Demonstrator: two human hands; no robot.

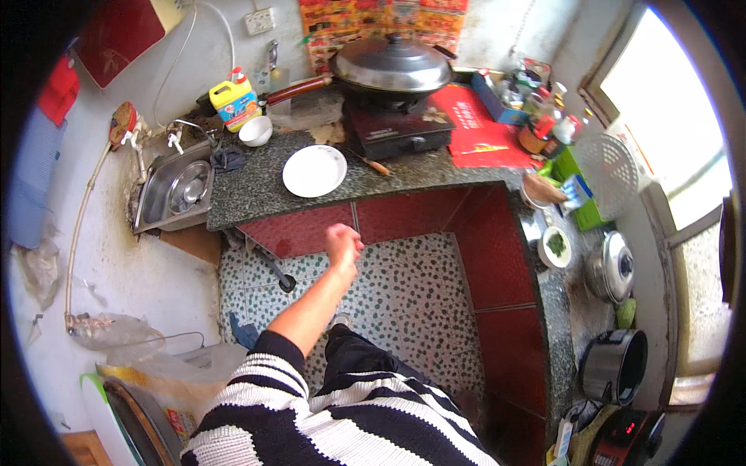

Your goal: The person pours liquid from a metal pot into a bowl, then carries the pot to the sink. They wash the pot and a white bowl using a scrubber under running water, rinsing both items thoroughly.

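My left hand point(343, 250) hangs in the air over the floor, in front of the counter. Its fingers are loosely curled, and nothing shows in them. Nearest to it on the counter is a white plate point(315, 171), lying flat near the edge. A small knife with a wooden handle point(378, 166) lies to the right of the plate, and a white bowl point(256, 131) stands behind it to the left. Farther back, a lidded wok point(394, 64) sits on a dark induction cooker point(398, 128). My right hand is out of view.
A steel sink point(167, 190) with metal bowls is at the left. Sauce bottles point(536, 132) stand at the back right. Down the right counter point(556, 334) are a bowl of chopped greens point(555, 247), a lidded pot point(610, 268) and an inner pot point(614, 366). Red cabinet panels point(497, 256) bound the tiled floor.
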